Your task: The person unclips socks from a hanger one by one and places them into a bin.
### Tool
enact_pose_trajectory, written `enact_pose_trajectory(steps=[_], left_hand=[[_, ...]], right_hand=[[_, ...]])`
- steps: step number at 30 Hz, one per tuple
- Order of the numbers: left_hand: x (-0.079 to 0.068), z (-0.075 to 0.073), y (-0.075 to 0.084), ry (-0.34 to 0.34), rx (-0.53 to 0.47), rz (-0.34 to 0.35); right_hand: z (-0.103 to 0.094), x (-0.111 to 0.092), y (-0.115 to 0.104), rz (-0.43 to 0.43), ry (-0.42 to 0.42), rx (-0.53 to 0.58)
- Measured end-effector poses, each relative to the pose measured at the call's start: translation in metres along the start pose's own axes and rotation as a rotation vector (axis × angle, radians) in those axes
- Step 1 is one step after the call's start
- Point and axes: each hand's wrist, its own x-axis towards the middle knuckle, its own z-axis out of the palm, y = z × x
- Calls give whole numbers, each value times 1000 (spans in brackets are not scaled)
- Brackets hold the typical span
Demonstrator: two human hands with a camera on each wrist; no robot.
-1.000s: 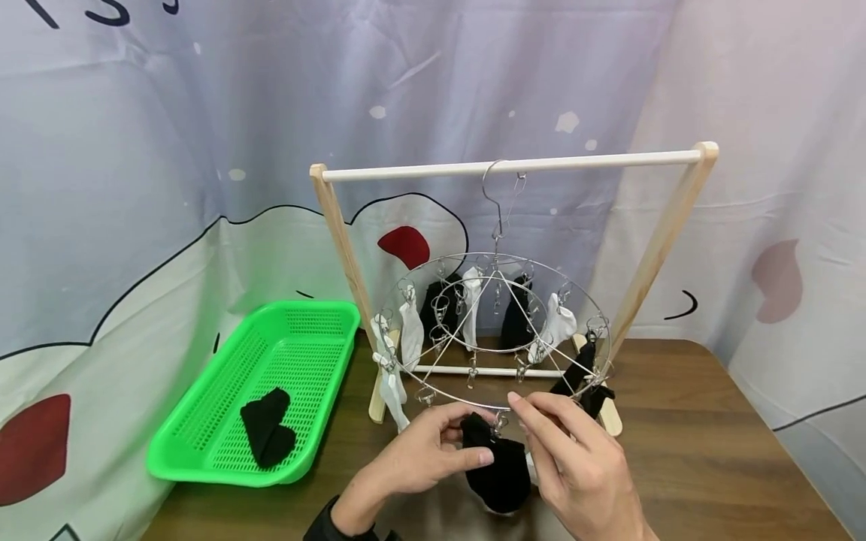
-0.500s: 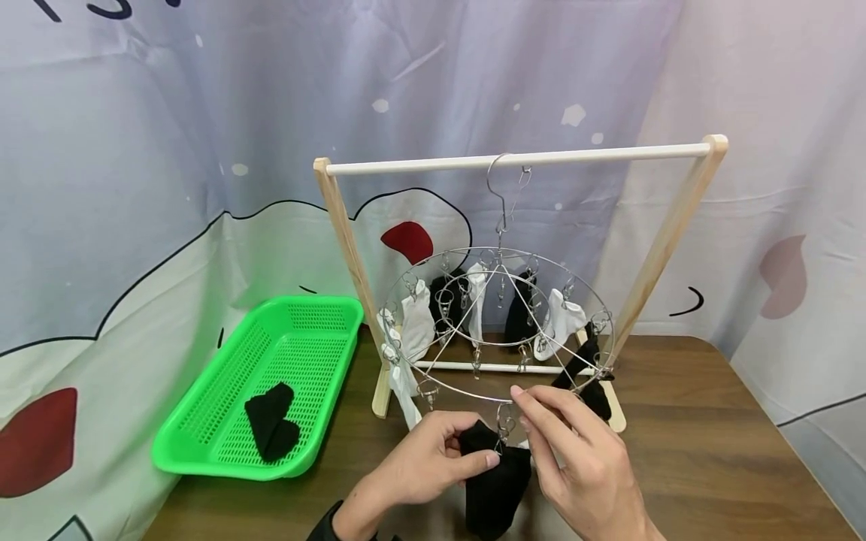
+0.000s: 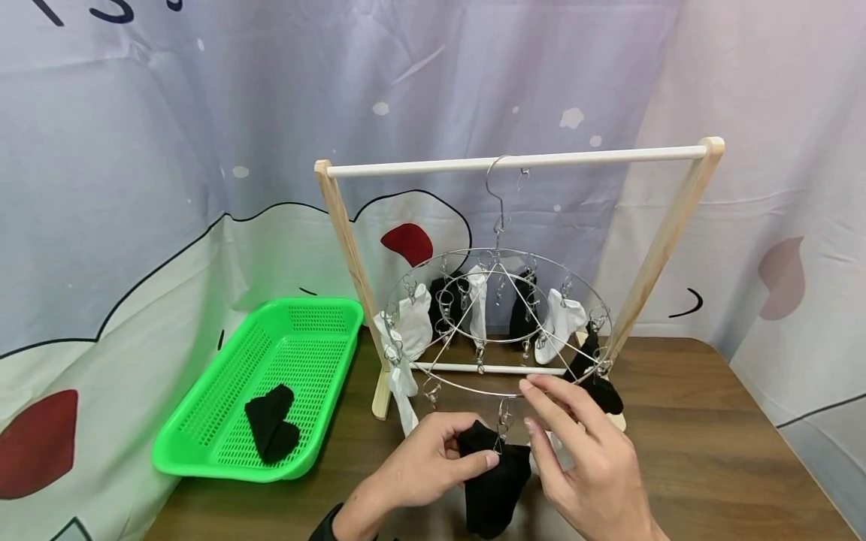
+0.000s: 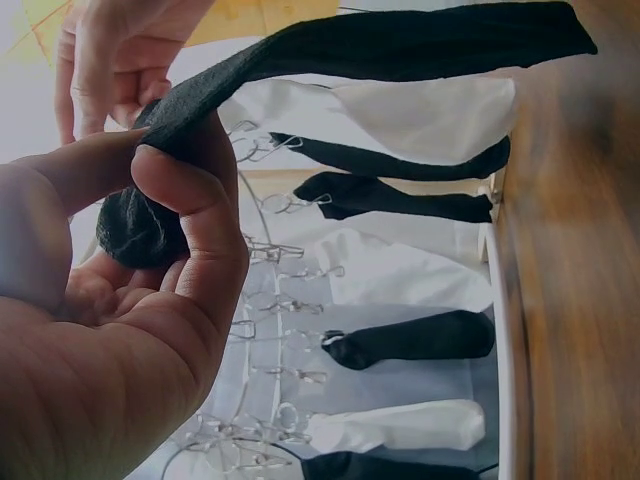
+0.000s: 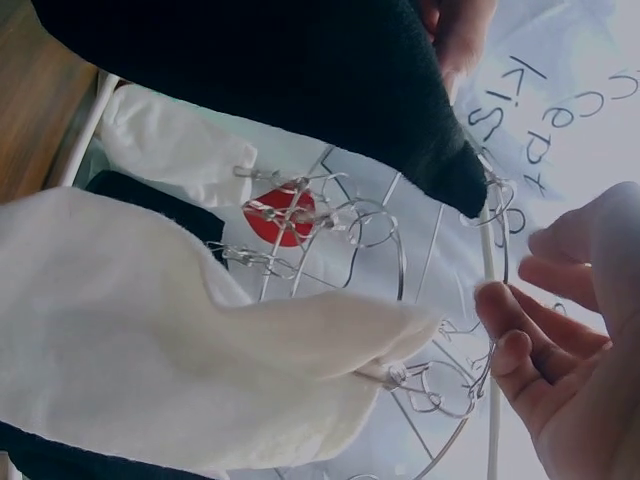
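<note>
My left hand [image 3: 433, 462] pinches a black sock [image 3: 497, 492] between thumb and fingers, below the near side of a round wire drying hanger [image 3: 460, 388]. A metal clip [image 3: 504, 424] hangs from the hoop there, its lower end at the sock's top edge. In the right wrist view, a corner of the black sock [image 5: 460, 180] meets that clip. My right hand [image 3: 591, 458] is beside it, fingertips at the wire hoop, thumb and index finger apart. A white sock [image 5: 200, 350] hangs from a neighbouring clip, mostly hidden behind my right hand in the head view.
The hanger hooks over a wooden rack's white bar [image 3: 609, 156]. Several black and white socks, such as a white sock [image 3: 560, 327], hang round the hoop. At left, a green basket [image 3: 311, 353] holds dark fabric [image 3: 271, 424] on the wooden table [image 3: 710, 451].
The black sock and clip have dropped slightly below the hoop. My right hand has shifted a little right, its thumb and index finger now spread apart. My left hand keeps its pinch.
</note>
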Motion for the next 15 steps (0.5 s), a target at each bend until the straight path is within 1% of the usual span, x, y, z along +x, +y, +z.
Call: enact_pose_trajectory(steps=[2,4,5,6,9,12,15], left_hand=[[0,0,0,5,-2,-3],[0,0,1,5,-9,-17],[1,0,2,4,-12,-25],[1,0,2,2,-14,-33],[1,0,2,-7,-24,-53],[0,2,1,-7,-11,-26],[0,5,0,-3,-3,6]], right_hand=[[-1,1,-1,11,44,4],[-1,1,-2,20,60,27],[-2,2,-3,26,54,39],[-2,3,-4,31,39,46],[-1,4,-8,59,-44,64],[1,3,-11,101,-95,75],[4,1,-12,144,-99,105]])
